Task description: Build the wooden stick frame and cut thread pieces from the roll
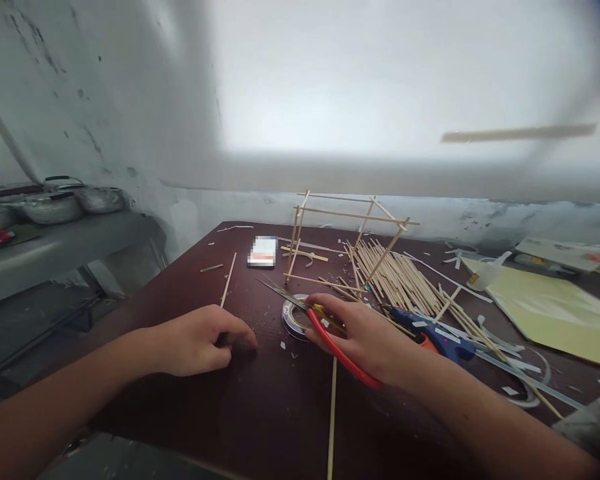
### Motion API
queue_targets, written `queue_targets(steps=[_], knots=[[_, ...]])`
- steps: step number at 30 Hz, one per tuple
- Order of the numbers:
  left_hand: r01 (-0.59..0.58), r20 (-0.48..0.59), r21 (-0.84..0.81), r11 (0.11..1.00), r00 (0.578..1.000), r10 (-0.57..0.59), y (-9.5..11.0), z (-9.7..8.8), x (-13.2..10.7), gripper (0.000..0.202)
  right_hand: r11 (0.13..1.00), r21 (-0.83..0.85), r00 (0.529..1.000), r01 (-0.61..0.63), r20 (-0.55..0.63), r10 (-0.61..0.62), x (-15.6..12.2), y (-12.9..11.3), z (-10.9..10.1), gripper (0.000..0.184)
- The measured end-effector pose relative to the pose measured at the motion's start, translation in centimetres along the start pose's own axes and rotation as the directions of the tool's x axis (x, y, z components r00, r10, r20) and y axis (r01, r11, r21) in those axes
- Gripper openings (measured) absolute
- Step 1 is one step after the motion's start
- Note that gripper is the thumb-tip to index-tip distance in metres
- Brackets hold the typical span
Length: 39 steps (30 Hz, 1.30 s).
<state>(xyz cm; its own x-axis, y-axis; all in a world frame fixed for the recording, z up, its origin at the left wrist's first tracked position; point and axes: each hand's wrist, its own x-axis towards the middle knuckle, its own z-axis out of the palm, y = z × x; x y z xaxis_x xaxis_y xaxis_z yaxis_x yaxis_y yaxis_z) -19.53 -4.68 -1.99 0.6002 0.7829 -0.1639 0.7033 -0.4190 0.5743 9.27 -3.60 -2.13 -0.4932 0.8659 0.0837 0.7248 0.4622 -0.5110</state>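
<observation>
My right hand (357,337) grips red-handled scissors (337,347), their blades pointing left and away from me. Beneath the scissors a roll of tape (293,327) lies flat, partly covered by them. My left hand (197,340) rests low over the tabletop, fingers loosely bent and apart, with nothing seen between them. A thin wooden stick (229,280) runs out from behind that hand. Another stick (333,420) lies below my right hand, pointing toward me. Farther back stands a box-shaped frame of wooden sticks (353,215), joined at its corners.
A pile of wooden sticks (395,277) lies right of centre on the dark red table (180,407). Near it are a blue glue gun (443,337), white strips and a yellow sheet (545,300). A small blurred white item (263,251) lies farther back. Metal pots (53,207) stand left.
</observation>
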Motion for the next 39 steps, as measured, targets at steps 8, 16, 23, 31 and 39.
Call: queue_targets(steps=[8, 16, 23, 31, 39], knots=[[-0.065, -0.080, 0.014, 0.998, 0.995, 0.066, 0.2, 0.1, -1.3, 0.053, 0.999, -0.042, 0.999, -0.029, -0.013, 0.029, 0.4, -0.2, 0.2, 0.049], [0.044, -0.088, 0.087, 0.995, 0.995, -0.036, -0.1, 0.3, -3.0, 0.052, 0.990, -0.060, 0.992, -0.128, -0.026, 0.127, 0.0, -0.6, -0.3, 0.041], [0.133, -0.145, 0.126, 0.983, 0.983, -0.115, -1.8, -0.3, -3.9, 0.049, 0.981, -0.035, 0.982, -0.189, -0.028, 0.189, -0.4, -0.3, -0.9, 0.043], [0.202, -0.152, 0.115, 0.973, 0.971, -0.184, -1.8, -0.9, -3.9, 0.042, 0.956, 0.233, 0.974, -0.178, -0.093, 0.205, -0.8, 1.6, -0.1, 0.053], [0.196, -0.256, 0.459, 0.866, 0.963, -0.082, 1.2, -1.1, -1.1, 0.022, 0.756, 0.628, 0.948, -0.184, -0.089, 0.304, -1.2, 0.9, -1.4, 0.045]])
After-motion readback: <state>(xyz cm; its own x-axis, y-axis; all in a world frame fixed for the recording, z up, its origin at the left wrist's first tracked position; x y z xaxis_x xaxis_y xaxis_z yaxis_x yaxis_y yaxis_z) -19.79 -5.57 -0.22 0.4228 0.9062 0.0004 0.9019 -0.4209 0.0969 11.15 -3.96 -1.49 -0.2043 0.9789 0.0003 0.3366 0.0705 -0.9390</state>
